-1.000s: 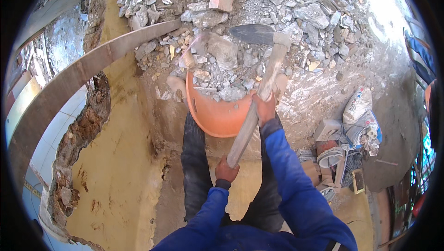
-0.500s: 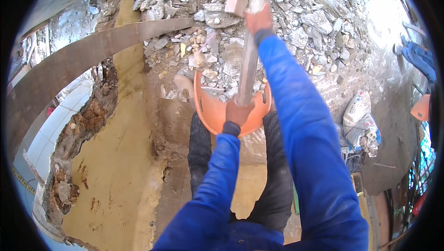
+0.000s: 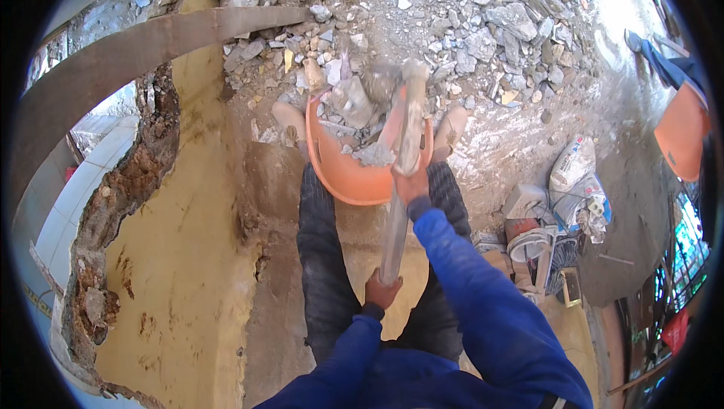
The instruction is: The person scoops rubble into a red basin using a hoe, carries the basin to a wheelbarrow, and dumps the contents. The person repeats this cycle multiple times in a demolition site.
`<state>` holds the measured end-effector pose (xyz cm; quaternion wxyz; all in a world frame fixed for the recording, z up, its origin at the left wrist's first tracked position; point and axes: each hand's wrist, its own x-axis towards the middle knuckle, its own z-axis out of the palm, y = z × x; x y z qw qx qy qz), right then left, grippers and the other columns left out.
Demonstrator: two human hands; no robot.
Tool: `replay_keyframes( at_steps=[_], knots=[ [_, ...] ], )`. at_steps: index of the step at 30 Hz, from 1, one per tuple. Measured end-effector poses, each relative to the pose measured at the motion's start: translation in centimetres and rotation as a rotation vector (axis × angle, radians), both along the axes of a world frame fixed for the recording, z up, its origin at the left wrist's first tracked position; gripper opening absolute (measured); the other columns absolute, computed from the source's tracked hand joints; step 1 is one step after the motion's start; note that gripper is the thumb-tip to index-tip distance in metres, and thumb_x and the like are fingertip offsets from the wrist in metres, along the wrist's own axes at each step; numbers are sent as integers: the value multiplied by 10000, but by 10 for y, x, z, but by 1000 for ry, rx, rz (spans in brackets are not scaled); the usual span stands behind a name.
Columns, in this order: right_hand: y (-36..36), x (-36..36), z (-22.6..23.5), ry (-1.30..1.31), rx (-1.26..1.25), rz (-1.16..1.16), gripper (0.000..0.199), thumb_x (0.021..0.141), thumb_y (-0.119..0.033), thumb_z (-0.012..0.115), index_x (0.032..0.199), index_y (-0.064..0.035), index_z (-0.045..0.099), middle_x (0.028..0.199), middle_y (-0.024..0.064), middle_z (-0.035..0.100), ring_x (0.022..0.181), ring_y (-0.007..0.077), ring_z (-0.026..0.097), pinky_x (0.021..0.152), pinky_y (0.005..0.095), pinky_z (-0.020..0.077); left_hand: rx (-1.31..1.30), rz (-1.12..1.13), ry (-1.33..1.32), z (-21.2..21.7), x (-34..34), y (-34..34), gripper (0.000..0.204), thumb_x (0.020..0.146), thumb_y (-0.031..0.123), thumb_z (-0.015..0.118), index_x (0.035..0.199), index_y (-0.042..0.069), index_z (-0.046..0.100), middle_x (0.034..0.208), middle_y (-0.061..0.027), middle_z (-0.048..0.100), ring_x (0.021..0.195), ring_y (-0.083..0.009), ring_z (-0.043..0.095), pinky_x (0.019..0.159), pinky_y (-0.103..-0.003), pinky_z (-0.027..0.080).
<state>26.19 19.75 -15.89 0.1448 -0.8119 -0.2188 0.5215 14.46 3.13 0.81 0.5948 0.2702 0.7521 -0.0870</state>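
Observation:
With both hands I grip the long wooden handle of a hoe (image 3: pixel 396 232). My left hand (image 3: pixel 383 291) is closed round its near end, between my thighs. Farther up the shaft, my right hand (image 3: pixel 411 185) is wrapped round it. The hoe's head, blurred by motion, lies over an orange rubber pan (image 3: pixel 353 189) between my feet. Broken stone and concrete (image 3: pixel 354 104) fill the pan's far side, including a larger grey chunk. Part of the pan's right side is hidden behind the handle.
A rubble heap (image 3: pixel 505 39) spreads beyond the pan. A curved brown strip (image 3: pixel 162 43) crosses the left, above a broken wall edge (image 3: pixel 113 235). At right lie a white sack (image 3: pixel 573 164) and assorted odds and ends. Another person holds an orange pan (image 3: pixel 682 134) at the far right.
Both my hands and the hoe have drawn back toward me, the hoe's head coming over the pan. More rubble now lies in the pan. The other person's orange pan shows more fully.

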Motion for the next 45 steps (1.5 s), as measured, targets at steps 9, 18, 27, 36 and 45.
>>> replay_keyframes(
  at_steps=[9,18,27,36,45],
  knots=[
    [53,28,27,83,235,-59,649,735,-130,650,1259,13,293,1057,158,511,936,232,537,786,346,449,74,-207,104,-33,6,31,466,617,309,702,963,47,533,775,-208,615,735,-393,595,657,-472,488],
    [340,79,-4,-291,563,-73,547,723,-247,676,1120,-1,392,980,187,584,857,304,597,785,362,476,523,-219,-284,-195,41,361,557,643,358,698,1007,-28,527,834,-208,608,761,-356,603,694,-402,486],
    [254,8,-68,-368,80,226,757,705,-234,662,1324,-106,245,1014,219,577,940,354,574,834,386,458,134,505,-572,-166,28,201,359,716,204,687,977,-20,584,826,-75,609,732,-134,561,654,-291,458],
    [43,-26,-18,-143,124,18,622,711,-155,667,1236,1,370,1099,166,543,1054,280,509,892,342,394,73,21,-103,-69,-35,14,481,668,267,726,1031,14,538,771,-82,604,700,-183,581,639,-315,469],
    [-61,27,56,493,40,-474,397,766,-81,568,1139,-10,454,961,91,556,841,170,564,728,295,466,-127,-113,-379,-6,-36,-44,649,637,366,715,1131,25,469,874,-194,613,847,-354,598,733,-408,477]
  ],
)
